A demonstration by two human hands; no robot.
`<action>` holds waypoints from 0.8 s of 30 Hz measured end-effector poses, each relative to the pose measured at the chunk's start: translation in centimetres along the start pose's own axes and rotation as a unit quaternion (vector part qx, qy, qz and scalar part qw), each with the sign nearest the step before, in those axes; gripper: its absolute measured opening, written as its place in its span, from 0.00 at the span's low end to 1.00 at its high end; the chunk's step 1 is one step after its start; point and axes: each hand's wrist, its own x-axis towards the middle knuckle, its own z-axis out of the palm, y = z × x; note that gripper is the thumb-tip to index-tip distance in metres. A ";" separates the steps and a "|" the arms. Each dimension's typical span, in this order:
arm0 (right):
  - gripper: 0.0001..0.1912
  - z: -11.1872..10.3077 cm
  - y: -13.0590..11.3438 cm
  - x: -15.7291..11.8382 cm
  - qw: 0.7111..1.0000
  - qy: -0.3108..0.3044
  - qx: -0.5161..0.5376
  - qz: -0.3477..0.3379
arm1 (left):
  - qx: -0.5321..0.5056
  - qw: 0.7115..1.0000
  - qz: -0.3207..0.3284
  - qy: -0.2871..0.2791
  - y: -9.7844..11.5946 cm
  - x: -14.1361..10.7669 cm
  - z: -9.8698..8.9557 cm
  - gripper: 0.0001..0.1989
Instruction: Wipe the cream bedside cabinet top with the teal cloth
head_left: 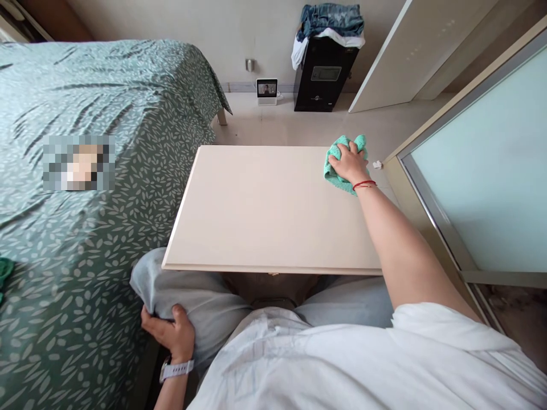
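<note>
A green cloth [337, 175] lies bunched at the far right corner of a cream tabletop [260, 208]. My right hand [349, 162] presses down on it, its fingers curled into the fabric. A red string bracelet circles that wrist. My left hand [171, 332] rests against the side of my left knee, thumb apart from the fingers and nothing held. On the left wrist is a watch with a pale strap [177, 369]. The tabletop spans the space in front of me, over my knees.
A bed with a green leaf-patterned cover [141, 154] stands at left, with a blurred patch on it. By the wall are a small screen [267, 91] and a black cabinet [322, 80] topped with folded jeans [333, 20]. A frosted glass panel [491, 154] rises at right.
</note>
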 end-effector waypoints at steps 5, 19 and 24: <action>0.34 0.4 -0.7 1.5 0.999 0.028 0.020 0.026 | 0.011 1.000 0.011 -0.004 -0.4 0.1 0.1 0.53; 0.32 1.7 -10.8 0.1 0.999 0.005 -0.048 -0.001 | 0.023 1.000 0.011 -0.004 -0.8 -0.1 0.3 0.56; 0.30 3.1 -19.3 -2.2 0.995 -0.023 -0.026 -0.096 | 0.020 0.999 0.028 -0.010 -1.0 -0.5 0.1 0.55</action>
